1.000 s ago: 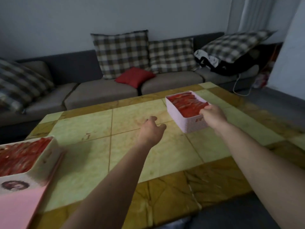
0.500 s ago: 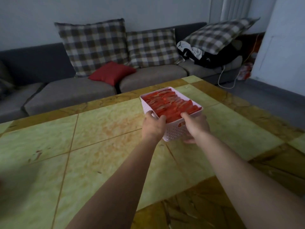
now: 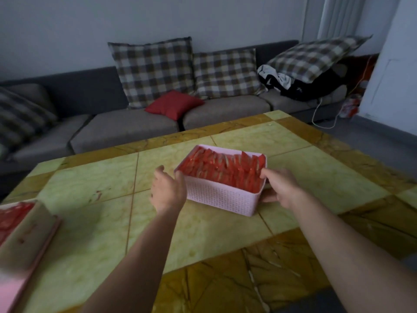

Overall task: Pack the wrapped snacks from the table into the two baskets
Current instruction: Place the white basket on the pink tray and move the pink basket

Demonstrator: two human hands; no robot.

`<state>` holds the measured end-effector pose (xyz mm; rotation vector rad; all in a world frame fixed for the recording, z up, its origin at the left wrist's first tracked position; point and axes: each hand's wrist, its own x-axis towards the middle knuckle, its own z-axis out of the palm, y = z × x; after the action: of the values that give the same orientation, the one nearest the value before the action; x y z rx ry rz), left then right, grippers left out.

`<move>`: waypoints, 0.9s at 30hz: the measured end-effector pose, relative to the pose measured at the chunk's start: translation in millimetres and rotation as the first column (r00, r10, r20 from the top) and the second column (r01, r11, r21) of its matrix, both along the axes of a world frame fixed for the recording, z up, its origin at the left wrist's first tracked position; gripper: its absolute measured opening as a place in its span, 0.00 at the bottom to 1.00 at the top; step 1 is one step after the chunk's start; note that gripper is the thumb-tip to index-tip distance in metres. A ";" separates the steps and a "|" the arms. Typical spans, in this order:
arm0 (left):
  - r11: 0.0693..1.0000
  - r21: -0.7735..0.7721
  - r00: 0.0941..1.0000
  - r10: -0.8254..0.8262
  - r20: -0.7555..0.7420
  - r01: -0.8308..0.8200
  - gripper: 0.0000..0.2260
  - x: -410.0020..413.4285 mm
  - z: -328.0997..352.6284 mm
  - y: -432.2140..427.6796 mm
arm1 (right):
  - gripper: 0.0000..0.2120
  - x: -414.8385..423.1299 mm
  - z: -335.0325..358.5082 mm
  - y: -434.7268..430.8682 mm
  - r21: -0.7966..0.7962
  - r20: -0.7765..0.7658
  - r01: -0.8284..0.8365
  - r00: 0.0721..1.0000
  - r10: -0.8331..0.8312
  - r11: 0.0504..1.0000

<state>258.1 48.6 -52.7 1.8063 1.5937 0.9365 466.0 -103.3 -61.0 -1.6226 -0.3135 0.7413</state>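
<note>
The right hand (image 3: pixel 282 188) grips the right end of the pink basket (image 3: pixel 221 197). Its thumb is hooked over the rim and its fingers (image 3: pixel 268 197) are curled against the end wall, so the wall is pinched between them. The left hand (image 3: pixel 168 193) is looser. Its thumb touches the near left corner of the basket's rim, while the other fingers are spread and lightly curved to the left, off the basket and holding nothing (more a steadying touch than a grip).

The basket sits on the table (image 3: pixel 90 188), on the green tiles a little right of the middle, and is packed to the rim with red wrapped snacks (image 3: pixel 225 168) standing on edge in rows. A second basket (image 3: pixel 24 233) lies at the table's left edge, cut off by the frame and badly blurred, with more red snacks (image 3: pixel 11 216) in it. There are red marks on its near wall, but they are too smeared to read, and any print on the wrappers is too small to make out.

Behind the table is a grey sofa (image 3: pixel 126 129) with plaid cushions (image 3: pixel 155 71), a red cushion (image 3: pixel 173 105) and a pile of dark clothes (image 3: pixel 311 86) at its right end.
</note>
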 end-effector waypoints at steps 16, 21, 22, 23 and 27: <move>0.963 -0.058 0.938 0.269 0.216 -0.263 0.16 -329.3 83.3 -52.8 | 0.07 -275.1 86.1 26.7 -0.089 0.044 -0.498 0.863 0.503 0.863; 0.890 -0.077 0.864 0.455 0.214 -0.450 0.13 -457.5 91.7 -76.9 | 0.06 -394.6 90.7 38.6 -0.127 0.012 -0.666 0.740 0.672 0.735; 0.881 -0.082 0.853 0.472 0.222 -0.466 0.12 -478.2 91.1 -79.5 | 0.06 -415.3 89.1 41.5 -0.120 0.008 -0.684 0.724 0.689 0.720; 0.873 -0.091 0.842 0.486 0.235 -0.478 0.12 -495.1 90.6 -80.7 | 0.06 -434.0 86.5 44.6 -0.112 0.011 -0.696 0.713 0.702 0.709; 0.860 -0.161 0.828 0.509 0.235 -0.483 0.13 -557.1 78.5 -73.3 | 0.07 -505.2 70.6 65.4 -0.098 0.003 -0.719 0.691 0.723 0.688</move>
<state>-299.0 -24.7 25.8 1.1422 1.9255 1.2508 -39.2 -37.9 9.6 -1.5843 -1.0093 1.3355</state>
